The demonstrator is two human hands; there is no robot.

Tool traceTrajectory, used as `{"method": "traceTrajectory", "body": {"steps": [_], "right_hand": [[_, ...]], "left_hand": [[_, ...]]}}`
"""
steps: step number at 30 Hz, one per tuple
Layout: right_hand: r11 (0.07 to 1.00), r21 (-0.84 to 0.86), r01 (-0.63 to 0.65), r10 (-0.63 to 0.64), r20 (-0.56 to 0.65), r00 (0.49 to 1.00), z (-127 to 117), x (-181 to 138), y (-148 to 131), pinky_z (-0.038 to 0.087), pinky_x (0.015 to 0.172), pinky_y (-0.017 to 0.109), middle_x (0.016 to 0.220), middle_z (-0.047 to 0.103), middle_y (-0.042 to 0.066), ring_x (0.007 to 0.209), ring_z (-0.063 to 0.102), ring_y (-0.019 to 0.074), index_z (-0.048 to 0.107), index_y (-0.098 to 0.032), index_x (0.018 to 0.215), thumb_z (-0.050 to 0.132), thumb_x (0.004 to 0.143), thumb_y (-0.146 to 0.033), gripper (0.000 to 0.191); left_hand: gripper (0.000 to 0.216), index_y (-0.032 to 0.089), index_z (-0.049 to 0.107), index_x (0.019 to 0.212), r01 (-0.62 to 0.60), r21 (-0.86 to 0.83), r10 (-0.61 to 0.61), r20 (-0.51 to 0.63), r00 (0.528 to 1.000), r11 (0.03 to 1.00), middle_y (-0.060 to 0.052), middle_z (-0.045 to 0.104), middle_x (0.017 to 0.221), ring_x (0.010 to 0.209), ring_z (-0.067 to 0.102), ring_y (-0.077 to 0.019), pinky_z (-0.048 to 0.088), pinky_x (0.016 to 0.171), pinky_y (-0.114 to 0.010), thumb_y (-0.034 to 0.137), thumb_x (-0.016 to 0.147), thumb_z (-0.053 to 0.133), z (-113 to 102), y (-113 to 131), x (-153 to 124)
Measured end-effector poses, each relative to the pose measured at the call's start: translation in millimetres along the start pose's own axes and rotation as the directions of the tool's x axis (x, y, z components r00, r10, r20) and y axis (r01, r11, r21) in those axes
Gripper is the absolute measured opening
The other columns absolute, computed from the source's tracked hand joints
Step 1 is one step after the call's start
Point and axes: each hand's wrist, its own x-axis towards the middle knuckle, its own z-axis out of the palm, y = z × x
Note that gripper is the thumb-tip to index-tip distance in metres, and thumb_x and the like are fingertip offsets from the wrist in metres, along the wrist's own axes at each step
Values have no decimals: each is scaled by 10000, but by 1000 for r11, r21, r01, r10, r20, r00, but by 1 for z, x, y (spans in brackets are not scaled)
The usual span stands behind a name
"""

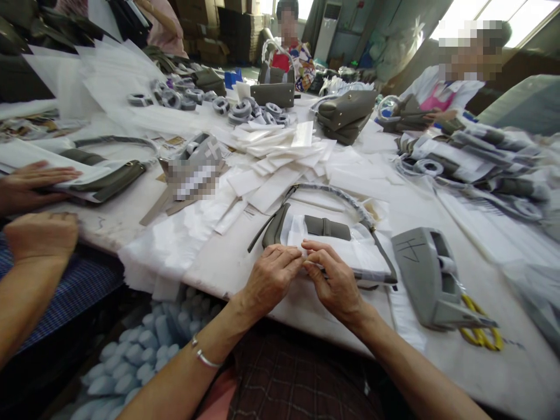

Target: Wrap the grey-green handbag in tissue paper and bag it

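Observation:
An olive-grey handbag (327,227) lies on the table in front of me, its front partly covered by white wrapping paper (354,252). Its handle (345,197), wrapped in clear film, arches away behind it. At the near edge of the bag, my left hand (276,269) is closed, fingertips pressed on the paper. My right hand (335,280) meets it there in a pinch, thumb and fingers together on the same paper edge. Whatever lies between the fingertips is too small to make out. To the right stands a grey tape dispenser (426,277).
Yellow-handled scissors (481,326) lie beside the dispenser. White paper sheets (280,157) are heaped behind the bag. Another tape dispenser (196,166) stands at left, near a co-worker's hands (39,181) on another bag. Wrapped bags (485,157) pile up at right; two people sit across the table.

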Motion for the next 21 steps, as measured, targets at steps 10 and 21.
{"method": "traceTrajectory", "body": {"steps": [10,21], "right_hand": [[996,-22,82,-82,17,996,-4,2,-9,529,993,440,1128,666,95,1194,585,244,620,-217,928,551,935,-130,111],[988,19,154,-154,193,969,1,-28,-43,548,888,368,898,673,58,1026,626,217,593,-191,910,533,901,-30,172]], "left_hand": [[240,185,636,1158,33,-85,-30,42,999,996,-51,716,1131,1160,625,-169,434,1053,-371,142,984,476,3,-5,-12],[257,202,649,1117,38,-126,-37,6,999,991,-16,723,1120,1175,615,-150,377,1075,-348,163,1012,418,10,-11,-19]]}}
